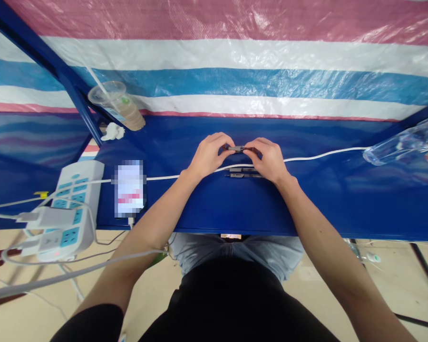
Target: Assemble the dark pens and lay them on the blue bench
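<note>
Left hand (209,156) and right hand (267,159) pinch a slim dark rod (239,148) crosswise between them — two pens (244,173) at its 6 o'clock.

This was a makeshift work booth rather than a home or a proper office: a striped pink, white and blue plastic tarpaulin (214,57) hung across the upper part of the frame as a backdrop, and a blue steel frame (39,52) ran along the upper left. The blue surface (342,204) looked like a plain work bench, with a power strip (76,209) wired up at the left and a takeaway plastic cup (117,104) behind it — a bare pale floor (32,308) lay below.
</note>
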Tool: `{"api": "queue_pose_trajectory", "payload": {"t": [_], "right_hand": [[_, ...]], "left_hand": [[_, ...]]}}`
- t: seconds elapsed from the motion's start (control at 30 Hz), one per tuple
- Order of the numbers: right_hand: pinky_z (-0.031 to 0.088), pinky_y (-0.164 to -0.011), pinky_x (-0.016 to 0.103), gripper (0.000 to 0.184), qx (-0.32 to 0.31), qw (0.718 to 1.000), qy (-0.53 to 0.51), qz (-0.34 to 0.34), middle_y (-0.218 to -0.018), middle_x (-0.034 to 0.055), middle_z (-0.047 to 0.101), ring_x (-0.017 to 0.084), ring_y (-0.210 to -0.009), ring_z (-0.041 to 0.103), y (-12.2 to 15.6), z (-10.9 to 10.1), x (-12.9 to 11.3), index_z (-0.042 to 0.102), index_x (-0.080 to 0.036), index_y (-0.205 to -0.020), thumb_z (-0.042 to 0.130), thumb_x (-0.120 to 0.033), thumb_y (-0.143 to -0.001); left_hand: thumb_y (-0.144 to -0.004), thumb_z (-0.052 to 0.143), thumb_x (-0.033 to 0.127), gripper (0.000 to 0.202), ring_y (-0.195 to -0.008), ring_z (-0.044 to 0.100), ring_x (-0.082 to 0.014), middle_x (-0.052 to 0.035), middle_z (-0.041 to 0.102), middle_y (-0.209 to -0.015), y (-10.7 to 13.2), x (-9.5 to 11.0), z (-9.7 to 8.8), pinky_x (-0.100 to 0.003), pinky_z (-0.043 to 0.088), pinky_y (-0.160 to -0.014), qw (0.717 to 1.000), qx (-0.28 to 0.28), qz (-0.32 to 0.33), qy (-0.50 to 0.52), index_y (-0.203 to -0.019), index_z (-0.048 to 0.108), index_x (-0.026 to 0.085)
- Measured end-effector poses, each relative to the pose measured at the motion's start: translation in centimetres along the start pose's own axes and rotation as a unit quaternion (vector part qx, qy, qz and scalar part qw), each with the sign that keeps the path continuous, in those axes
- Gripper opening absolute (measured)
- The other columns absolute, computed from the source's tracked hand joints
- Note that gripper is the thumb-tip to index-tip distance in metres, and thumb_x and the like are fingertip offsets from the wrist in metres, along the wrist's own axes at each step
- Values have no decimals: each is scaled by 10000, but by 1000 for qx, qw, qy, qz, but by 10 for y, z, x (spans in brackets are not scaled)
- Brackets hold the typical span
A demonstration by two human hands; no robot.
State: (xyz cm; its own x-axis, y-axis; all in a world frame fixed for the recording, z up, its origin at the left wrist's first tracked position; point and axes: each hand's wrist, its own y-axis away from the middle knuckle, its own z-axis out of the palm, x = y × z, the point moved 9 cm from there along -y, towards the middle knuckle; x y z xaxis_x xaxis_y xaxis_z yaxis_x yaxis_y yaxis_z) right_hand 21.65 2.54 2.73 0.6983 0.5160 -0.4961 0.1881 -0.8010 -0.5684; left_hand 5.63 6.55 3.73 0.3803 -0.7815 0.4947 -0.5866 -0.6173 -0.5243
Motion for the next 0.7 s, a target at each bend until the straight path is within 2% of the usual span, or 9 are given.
{"api": "queue_pose_trajectory", "payload": {"t": [0.1,0.2,0.27,0.37,0.43,0.5,0.7], "right_hand": [[553,-786,380,123,-2,1000,1,7,-938,68,743,237,-850,681,0,1,1,741,-232,-987,625,-259,-1017],[552,-780,378,116,7,1000,-5,5,-929,64,736,235,-846,679,-1,-2,2,737,-234,-977,627,-249,-1012],[554,-779,376,109,13,1000,-9,4,-923,60,731,233,-845,679,-1,-4,2,735,-235,-974,632,-242,-1007],[559,-777,381,104,16,1000,-7,11,-929,60,728,235,-848,679,-1,-6,5,735,-241,-978,634,-245,-1003],[563,-778,386,105,17,1000,-6,17,-940,62,729,239,-858,680,-1,-7,8,736,-244,-980,633,-249,-1002],[566,-781,391,101,17,1000,-6,19,-953,63,732,243,-870,681,-1,-7,9,736,-246,-980,636,-251,-998],[557,-783,389,85,16,1000,0,15,-938,65,726,243,-862,678,-1,-8,10,733,-239,-967,651,-239,-989]], "left_hand": [[-1030,681,305,85,-949,677,-204,-54,726,-1051,1,-1,2,-356,526,-923,1000,-7,-8,-7,-1036,670,221],[-1010,720,428,258,-956,683,-206,-53,736,-1093,0,-2,1,-353,522,-932,1000,-1,-22,-5,-1168,661,232],[-1056,631,500,306,-956,681,-209,-57,745,-1099,-1,-6,-1,-360,516,-936,999,5,-40,-14,-1201,661,232],[-1140,375,531,471,-927,657,-229,-72,744,-985,-1,-13,-4,-382,499,-898,996,7,-65,-55,-1001,692,211],[-1142,332,554,562,-889,639,-237,-75,727,-896,-2,-18,-5,-388,489,-864,995,6,-71,-71,-863,671,205],[-1130,376,571,554,-867,634,-234,-69,720,-862,-2,-21,-5,-385,486,-851,995,5,-71,-69,-828,661,205],[-1107,503,508,408,-910,655,-229,-65,738,-932,-3,-17,-4,-381,504,-867,998,11,-56,-42,-891,678,210]]}}
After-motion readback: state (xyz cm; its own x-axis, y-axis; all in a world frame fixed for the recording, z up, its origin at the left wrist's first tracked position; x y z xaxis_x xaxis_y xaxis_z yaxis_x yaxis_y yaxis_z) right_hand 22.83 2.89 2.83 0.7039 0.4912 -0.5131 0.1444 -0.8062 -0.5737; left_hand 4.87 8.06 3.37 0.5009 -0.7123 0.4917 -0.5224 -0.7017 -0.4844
